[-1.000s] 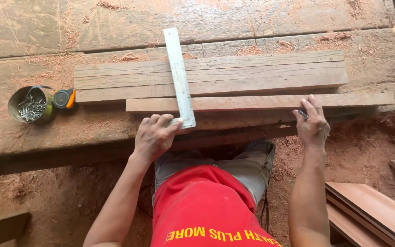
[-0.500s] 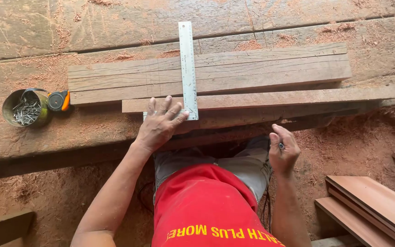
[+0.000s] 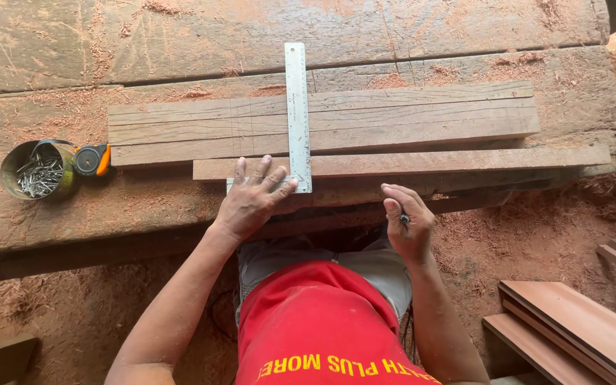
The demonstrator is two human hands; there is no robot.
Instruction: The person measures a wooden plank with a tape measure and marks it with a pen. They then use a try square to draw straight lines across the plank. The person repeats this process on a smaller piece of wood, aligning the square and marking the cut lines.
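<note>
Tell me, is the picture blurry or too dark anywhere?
Head view: sharp and evenly lit by soft daylight, no glare on the long metal square ruler; the left hand and right hand look crisp; deep shadow lies under the worn wooden bench; its edges bow slightly from the wide lens.

the square [image 3: 297, 114] under the left hand [image 3: 251, 203] is pale matt metal, its blade dulled and lightly scuffed, lying on rough-sawn boards [image 3: 322, 121] of grey-brown wood with open grain. the counter [image 3: 180, 36] is coarse, weathered timber, scored and dusted with reddish sawdust. a tarnished metal tin [image 3: 36, 170] holds shiny steel nails, beside a tape measure [image 3: 93, 159] of glossy black and orange plastic; the planks [image 3: 572, 331] at lower right look smoother and planed.
</note>
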